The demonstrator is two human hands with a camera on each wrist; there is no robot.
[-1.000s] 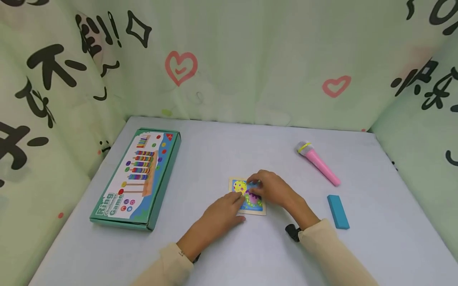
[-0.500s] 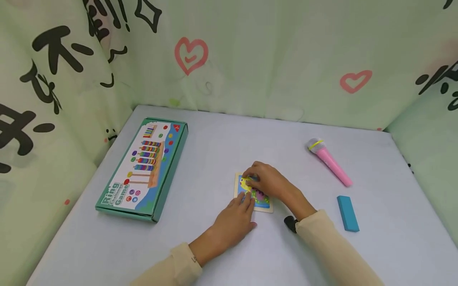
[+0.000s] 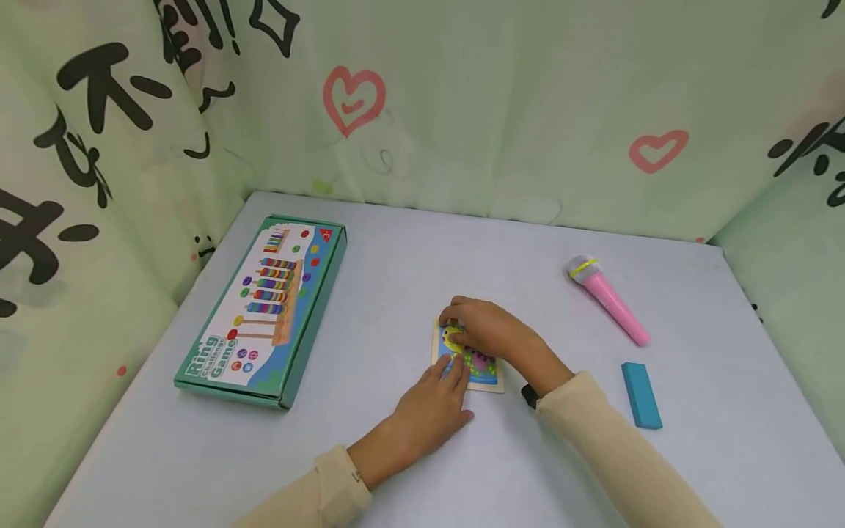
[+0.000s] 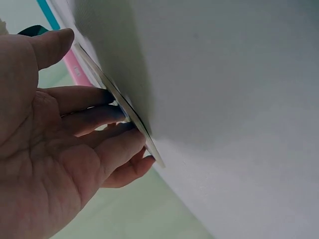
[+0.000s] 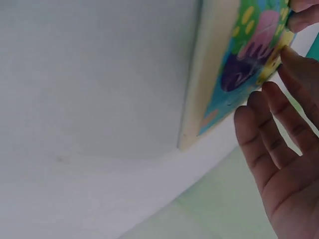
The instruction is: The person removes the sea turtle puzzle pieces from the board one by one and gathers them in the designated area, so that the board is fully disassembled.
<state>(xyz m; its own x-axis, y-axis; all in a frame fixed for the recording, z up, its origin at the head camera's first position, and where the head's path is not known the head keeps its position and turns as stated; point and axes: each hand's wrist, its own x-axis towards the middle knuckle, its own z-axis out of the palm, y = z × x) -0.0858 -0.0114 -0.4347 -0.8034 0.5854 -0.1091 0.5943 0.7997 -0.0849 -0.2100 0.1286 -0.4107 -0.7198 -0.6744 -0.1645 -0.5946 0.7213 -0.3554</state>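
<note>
A small wooden jigsaw puzzle (image 3: 487, 372) with a pale frame and a bright cartoon picture lies on the white table. Fingertips of my left hand (image 3: 429, 414) press on its near left part, the fingers fairly straight. Over its far part is my right hand (image 3: 491, 330), thumb on the picture and fingertips around the far left corner. In the left wrist view the puzzle (image 4: 107, 82) appears edge-on under the left fingertips. Seen from the right wrist, the thumb touches the picture of the puzzle (image 5: 244, 64), and the other fingers extend beside its edge.
A green Ring Game box (image 3: 264, 315) lies at the left of the table. To the right are a pink toy microphone (image 3: 610, 301) and a blue block (image 3: 642, 396). A pale green curtain (image 3: 462, 110) with writing and hearts surrounds the table.
My right hand has shifted left across the puzzle toward its far left corner. The left fingers have moved lower on the picture. The head view has tilted down slightly.
</note>
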